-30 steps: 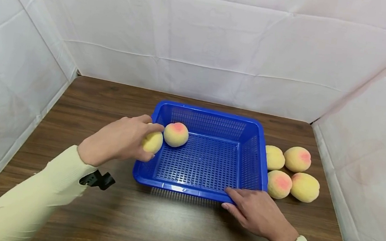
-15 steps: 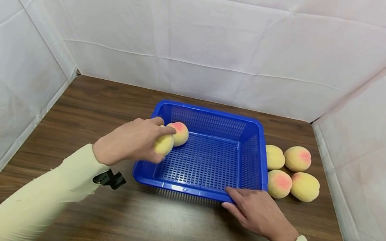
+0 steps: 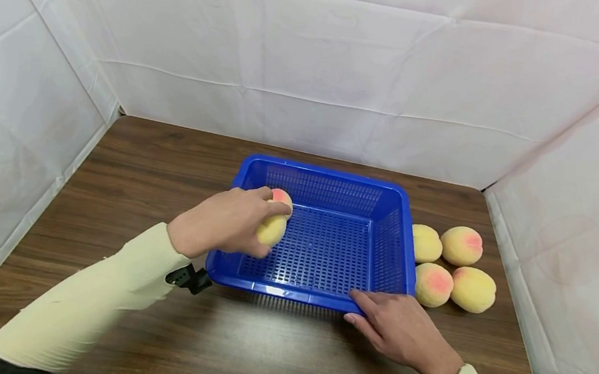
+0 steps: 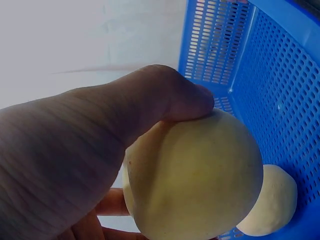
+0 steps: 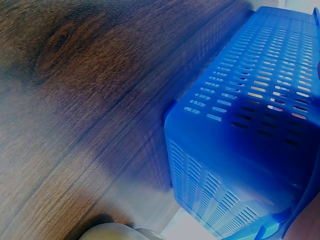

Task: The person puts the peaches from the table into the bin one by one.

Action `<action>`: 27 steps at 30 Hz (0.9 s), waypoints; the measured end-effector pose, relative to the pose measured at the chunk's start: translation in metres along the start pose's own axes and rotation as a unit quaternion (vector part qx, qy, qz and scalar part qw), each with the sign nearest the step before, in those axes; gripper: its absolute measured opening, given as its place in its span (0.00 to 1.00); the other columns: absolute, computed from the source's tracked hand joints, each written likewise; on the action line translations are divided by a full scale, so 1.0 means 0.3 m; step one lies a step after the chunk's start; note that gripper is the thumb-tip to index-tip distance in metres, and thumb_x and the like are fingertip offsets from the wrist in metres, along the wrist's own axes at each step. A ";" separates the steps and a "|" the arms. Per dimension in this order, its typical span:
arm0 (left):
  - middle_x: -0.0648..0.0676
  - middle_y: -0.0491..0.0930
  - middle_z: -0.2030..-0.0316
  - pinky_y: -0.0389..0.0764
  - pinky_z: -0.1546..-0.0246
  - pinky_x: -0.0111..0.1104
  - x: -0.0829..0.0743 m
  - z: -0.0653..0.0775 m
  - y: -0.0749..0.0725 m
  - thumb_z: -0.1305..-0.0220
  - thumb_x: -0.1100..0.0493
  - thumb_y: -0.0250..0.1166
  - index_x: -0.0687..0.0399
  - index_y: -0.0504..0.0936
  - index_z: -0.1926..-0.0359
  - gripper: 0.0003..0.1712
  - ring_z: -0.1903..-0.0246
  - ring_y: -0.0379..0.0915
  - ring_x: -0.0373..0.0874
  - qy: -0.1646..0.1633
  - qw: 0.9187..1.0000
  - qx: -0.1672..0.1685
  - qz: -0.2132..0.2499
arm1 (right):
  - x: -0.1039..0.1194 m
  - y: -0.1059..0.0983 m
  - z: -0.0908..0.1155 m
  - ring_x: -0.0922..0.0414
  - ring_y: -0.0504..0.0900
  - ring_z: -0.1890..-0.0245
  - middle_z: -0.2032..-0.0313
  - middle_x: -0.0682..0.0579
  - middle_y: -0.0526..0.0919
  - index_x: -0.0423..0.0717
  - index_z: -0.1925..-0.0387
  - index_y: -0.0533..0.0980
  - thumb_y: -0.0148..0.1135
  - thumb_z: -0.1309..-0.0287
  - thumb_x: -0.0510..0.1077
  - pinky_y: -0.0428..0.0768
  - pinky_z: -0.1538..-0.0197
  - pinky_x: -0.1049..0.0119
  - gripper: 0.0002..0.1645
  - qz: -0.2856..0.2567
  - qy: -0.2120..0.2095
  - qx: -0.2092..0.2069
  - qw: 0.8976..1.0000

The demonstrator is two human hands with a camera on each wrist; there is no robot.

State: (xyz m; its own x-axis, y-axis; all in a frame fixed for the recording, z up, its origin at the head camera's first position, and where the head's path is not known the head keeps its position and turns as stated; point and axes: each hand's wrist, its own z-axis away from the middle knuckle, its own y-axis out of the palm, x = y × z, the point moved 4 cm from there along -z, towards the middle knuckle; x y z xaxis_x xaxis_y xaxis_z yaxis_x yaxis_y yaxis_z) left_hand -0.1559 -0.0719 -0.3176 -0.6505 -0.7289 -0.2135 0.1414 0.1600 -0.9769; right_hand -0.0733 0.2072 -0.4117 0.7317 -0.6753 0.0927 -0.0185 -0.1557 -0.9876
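My left hand holds a yellow peach over the left part of a blue plastic basket. In the left wrist view, the thumb lies along one side of this peach, and other fingers show behind it. A second peach, pink on top, sits inside the basket at the back left, partly covered by the left fingers. My right hand grips the basket's near right corner, fingers over the rim and thumb outside. The right wrist view mostly shows the basket's outer wall.
Several peaches stand grouped on the brown wooden table just right of the basket. White cloth walls enclose the table at the back and both sides.
The left hand has carried its peach rightward, from the basket's left rim to over its inside, now partly covering the other peach. The right hand and basket have stayed put.
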 end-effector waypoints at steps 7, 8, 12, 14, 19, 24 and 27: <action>0.52 0.74 0.57 0.75 0.80 0.31 -0.015 -0.019 0.005 0.56 0.50 0.69 0.43 0.78 0.52 0.26 0.74 0.70 0.44 0.015 1.000 -0.007 0.002 | -0.001 0.000 0.001 0.62 0.81 0.69 0.65 0.58 0.84 0.51 0.51 0.77 0.51 0.33 0.61 0.82 0.69 0.61 0.22 0.002 0.000 0.001 1.000; 0.52 0.74 0.56 0.75 0.80 0.31 -0.016 -0.021 0.005 0.56 0.49 0.69 0.43 0.78 0.51 0.27 0.74 0.70 0.44 0.016 1.000 -0.007 0.002 | -0.001 0.000 0.000 0.62 0.81 0.69 0.65 0.58 0.84 0.51 0.51 0.77 0.52 0.33 0.61 0.82 0.70 0.61 0.22 0.002 0.000 0.001 1.000; 0.53 0.74 0.54 0.77 0.77 0.32 -0.021 -0.027 0.002 0.55 0.49 0.70 0.44 0.78 0.47 0.30 0.72 0.71 0.44 0.020 1.000 -0.008 -0.001 | -0.001 -0.002 0.000 0.62 0.81 0.70 0.65 0.58 0.84 0.51 0.51 0.77 0.52 0.33 0.61 0.82 0.70 0.61 0.22 0.004 -0.001 -0.002 1.000; 0.53 0.74 0.53 0.77 0.77 0.31 -0.023 -0.029 0.002 0.55 0.49 0.70 0.44 0.78 0.45 0.31 0.71 0.71 0.44 0.019 1.000 -0.006 -0.002 | -0.001 -0.002 -0.001 0.62 0.81 0.70 0.66 0.58 0.84 0.50 0.51 0.77 0.52 0.33 0.60 0.82 0.70 0.61 0.22 0.003 -0.002 -0.003 1.000; 0.53 0.74 0.52 0.77 0.79 0.31 -0.022 -0.030 0.007 0.55 0.49 0.70 0.44 0.78 0.45 0.31 0.74 0.71 0.44 0.014 1.000 0.000 0.003 | -0.001 -0.001 0.000 0.62 0.80 0.71 0.67 0.60 0.82 0.50 0.52 0.77 0.52 0.33 0.60 0.81 0.71 0.61 0.21 0.004 -0.004 -0.008 1.000; 0.56 0.74 0.50 0.76 0.80 0.31 -0.014 -0.030 0.023 0.56 0.50 0.71 0.44 0.78 0.45 0.32 0.75 0.71 0.44 0.004 1.000 0.011 0.009 | -0.001 0.001 0.001 0.63 0.80 0.71 0.67 0.60 0.82 0.50 0.51 0.77 0.52 0.33 0.60 0.81 0.71 0.61 0.21 0.003 -0.002 -0.006 1.000; 0.56 0.73 0.52 0.76 0.81 0.31 -0.008 -0.031 0.039 0.56 0.50 0.70 0.43 0.78 0.46 0.31 0.77 0.71 0.45 -0.006 1.000 0.022 0.009 | -0.002 0.002 0.001 0.63 0.81 0.70 0.67 0.59 0.83 0.50 0.51 0.77 0.52 0.33 0.60 0.81 0.71 0.60 0.22 0.000 -0.001 -0.005 1.000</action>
State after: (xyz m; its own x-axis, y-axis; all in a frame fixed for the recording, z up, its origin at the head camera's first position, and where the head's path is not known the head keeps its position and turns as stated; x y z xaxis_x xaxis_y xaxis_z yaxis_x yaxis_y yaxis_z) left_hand -0.1598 -0.0620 -0.3284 -0.6382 -0.7343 -0.2313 0.1863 0.1443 -0.9718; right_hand -0.0734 0.2078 -0.4124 0.7333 -0.6737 0.0919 -0.0263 -0.1632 -0.9862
